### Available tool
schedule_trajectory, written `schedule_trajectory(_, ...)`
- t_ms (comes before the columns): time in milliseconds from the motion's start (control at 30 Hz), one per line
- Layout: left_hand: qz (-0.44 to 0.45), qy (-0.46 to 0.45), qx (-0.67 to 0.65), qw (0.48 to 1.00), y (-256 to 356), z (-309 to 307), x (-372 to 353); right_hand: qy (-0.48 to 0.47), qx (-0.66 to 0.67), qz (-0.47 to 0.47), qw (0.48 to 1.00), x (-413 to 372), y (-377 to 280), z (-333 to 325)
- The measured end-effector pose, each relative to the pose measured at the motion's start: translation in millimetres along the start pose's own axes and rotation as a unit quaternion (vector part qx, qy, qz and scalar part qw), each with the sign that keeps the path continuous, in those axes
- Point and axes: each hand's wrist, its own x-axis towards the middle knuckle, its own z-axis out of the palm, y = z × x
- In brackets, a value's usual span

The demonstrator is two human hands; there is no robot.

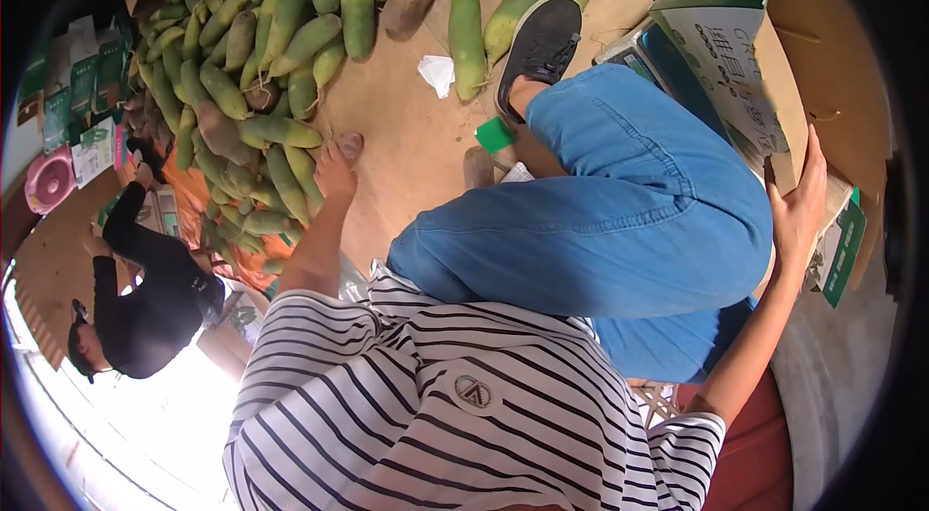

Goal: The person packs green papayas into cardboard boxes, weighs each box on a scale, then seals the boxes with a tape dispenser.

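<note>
Beside the big pile of green radishes (285, 17), my left hand (336, 177) has its fingers closed around a small reddish-brown root (351, 145) over the brown floor sheet. Much of that root is hidden by the fingers. My right hand (801, 211) grips the near edge of an open cardboard box (721, 75) with green and white print, thumb on one side and fingers on the other. The box stands tilted to the right of my bent knee.
A co-worker in black (160, 308) bends over at the left, near a pink round object (49, 179). On the floor sheet (387, 124) lie a white scrap (436, 75), a green piece (494, 135) and a brown root (478, 167). My shoe (544, 42) touches loose radishes.
</note>
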Motion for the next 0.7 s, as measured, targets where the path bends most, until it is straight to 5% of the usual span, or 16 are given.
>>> schedule_trajectory(200, -0.074, -0.135, 0.045, 0.987, 22, -30, 31, 0.004, -0.003, -0.021, 1.000, 0, 2, 0)
schedule_trajectory(333, -0.058, -0.106, 0.029, 0.992, 27, -24, 28, 0.011, -0.011, -0.011, 1.000, 2, -3, 1)
schedule_trajectory(567, 0.101, -0.032, -0.291, 0.951, 72, -22, 23, 0.013, -0.011, -0.006, 1.000, 1, 0, 0)
schedule_trajectory(700, 0.206, 0.028, -0.499, 0.841, 176, -136, 14, 0.009, -0.010, -0.006, 1.000, -1, -1, -4)
